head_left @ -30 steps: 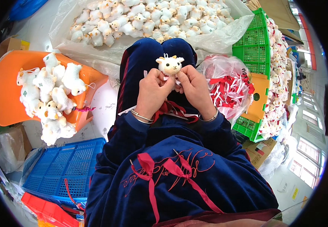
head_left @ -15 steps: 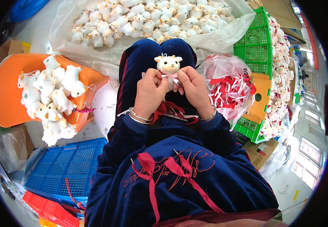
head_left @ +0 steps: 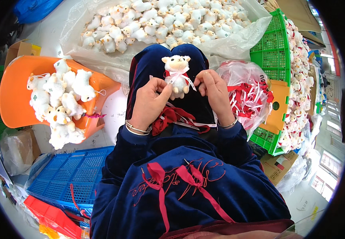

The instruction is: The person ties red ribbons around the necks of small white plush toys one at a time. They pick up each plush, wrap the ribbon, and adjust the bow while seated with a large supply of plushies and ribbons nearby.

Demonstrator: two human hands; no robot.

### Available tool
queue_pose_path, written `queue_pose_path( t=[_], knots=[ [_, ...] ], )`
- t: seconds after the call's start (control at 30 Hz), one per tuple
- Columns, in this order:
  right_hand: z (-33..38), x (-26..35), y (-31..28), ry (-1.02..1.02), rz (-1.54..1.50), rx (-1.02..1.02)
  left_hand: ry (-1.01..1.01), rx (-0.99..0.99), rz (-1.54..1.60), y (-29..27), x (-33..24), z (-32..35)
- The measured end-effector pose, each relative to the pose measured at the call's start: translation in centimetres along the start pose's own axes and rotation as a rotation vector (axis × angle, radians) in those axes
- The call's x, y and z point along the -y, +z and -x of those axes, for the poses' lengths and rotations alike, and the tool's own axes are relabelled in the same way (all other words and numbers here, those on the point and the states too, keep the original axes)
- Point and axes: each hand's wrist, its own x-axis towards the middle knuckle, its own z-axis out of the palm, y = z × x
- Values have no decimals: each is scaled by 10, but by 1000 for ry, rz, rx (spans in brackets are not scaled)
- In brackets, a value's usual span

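Observation:
A small white plush sheep (head_left: 177, 85) is held upright over my knees, facing up. It wears a red cape with a pale ribbon (head_left: 177, 74) tied at the neck, whose tail hangs to the right. My left hand (head_left: 150, 99) pinches the plush at its left side. Just right of it, my right hand (head_left: 216, 89) is apart from the toy, fingertips curled together near the ribbon's end; whether anything is between them is too small to tell. In my lap lie red cloth pieces with white ribbons (head_left: 170, 118).
An orange chair (head_left: 17, 93) at left bears several plush sheep (head_left: 57, 95). A plastic sheet (head_left: 71, 38) with a large heap of them (head_left: 156, 24) spreads ahead. At right are a clear bag of red pieces (head_left: 246, 95) and a green crate (head_left: 270, 51); a blue crate (head_left: 69, 175) is lower left.
My right hand has come off the ribbon and moved right. The plush sheep now shows more of its body and red cape, held by my left hand alone.

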Motion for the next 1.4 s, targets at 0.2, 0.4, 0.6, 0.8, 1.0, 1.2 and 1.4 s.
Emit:
queue_pose_path(
  t=[0.2,0.4,0.6,0.8,1.0,1.2,1.4],
  knots=[
    [-3,20,20,24,278,41,66,11,-114,6,-9,-4],
    [-7,8,17,-22,276,95,-100,-25,82,7,-22,-10],
    [-7,4,12,8,178,126,40,-52,61,-2,-2,-20],
    [-8,9,7,65,157,214,171,-273,378,-50,-14,-17],
    [-9,3,24,-103,319,316,139,-408,-2,-71,-15,-17],
    [-8,24,1,35,-10,246,75,-262,1,-64,-6,-14],
    [16,30,-47,65,-318,252,418,151,-102,37,-55,-28]
  ],
)
